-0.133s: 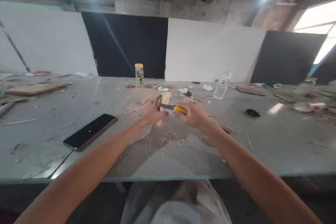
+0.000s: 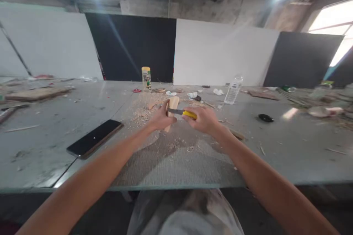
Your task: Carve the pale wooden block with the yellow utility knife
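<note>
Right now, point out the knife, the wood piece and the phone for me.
yellow-handled knife [image 2: 189, 114], head view, on the yellow handle.
wood piece [image 2: 174, 102], head view, on its upper end above the blade.
phone [image 2: 95, 137], head view, middle of the dark screen.

A grey tabletop [image 2: 275, 154] is carrying wood shavings [image 2: 143, 112], a dark phone [image 2: 94, 138], a yellow-capped jar [image 2: 146, 78], a plastic bottle [image 2: 233, 90] and a black disc [image 2: 266, 118].

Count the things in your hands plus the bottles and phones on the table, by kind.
Wood block: 1, in left hand
Yellow-handled knife: 1, in right hand
Bottles: 2, yellow-capped bottle and clear plastic bottle
Phone: 1
Total: 5
</note>
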The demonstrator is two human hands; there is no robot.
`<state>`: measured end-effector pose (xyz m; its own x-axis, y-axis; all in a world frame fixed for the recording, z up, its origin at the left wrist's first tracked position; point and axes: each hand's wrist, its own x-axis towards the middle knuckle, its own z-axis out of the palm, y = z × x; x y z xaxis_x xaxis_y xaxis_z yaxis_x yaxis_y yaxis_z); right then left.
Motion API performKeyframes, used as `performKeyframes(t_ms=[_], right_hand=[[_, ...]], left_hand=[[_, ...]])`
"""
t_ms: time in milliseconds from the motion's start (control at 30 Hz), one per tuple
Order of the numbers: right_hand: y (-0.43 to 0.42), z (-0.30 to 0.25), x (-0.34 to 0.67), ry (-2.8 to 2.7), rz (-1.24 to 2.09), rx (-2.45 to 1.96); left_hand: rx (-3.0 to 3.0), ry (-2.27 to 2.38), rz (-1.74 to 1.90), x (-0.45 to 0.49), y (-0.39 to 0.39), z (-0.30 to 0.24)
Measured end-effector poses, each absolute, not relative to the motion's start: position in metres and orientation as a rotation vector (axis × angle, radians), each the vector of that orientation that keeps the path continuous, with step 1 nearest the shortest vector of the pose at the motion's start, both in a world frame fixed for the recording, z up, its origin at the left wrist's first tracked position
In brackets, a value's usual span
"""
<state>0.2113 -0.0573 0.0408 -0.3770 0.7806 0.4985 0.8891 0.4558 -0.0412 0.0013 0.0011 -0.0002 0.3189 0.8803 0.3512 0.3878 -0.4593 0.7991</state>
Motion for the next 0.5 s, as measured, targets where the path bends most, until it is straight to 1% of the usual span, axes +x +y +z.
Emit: performKeyframes(t_ms=[267,500], right_hand=[[-0.0553,0.0418,0.2161,-2.212,-0.452,-1.366],[-0.0516,0.0454,0.2163,-2.201,-0.501,-1.354]], left_hand=[[1.968,1.132,1.015,0.0004,-0.0014,0.0052],[1.855,1.119,1.002,0.0054,-0.0024,0.0076]])
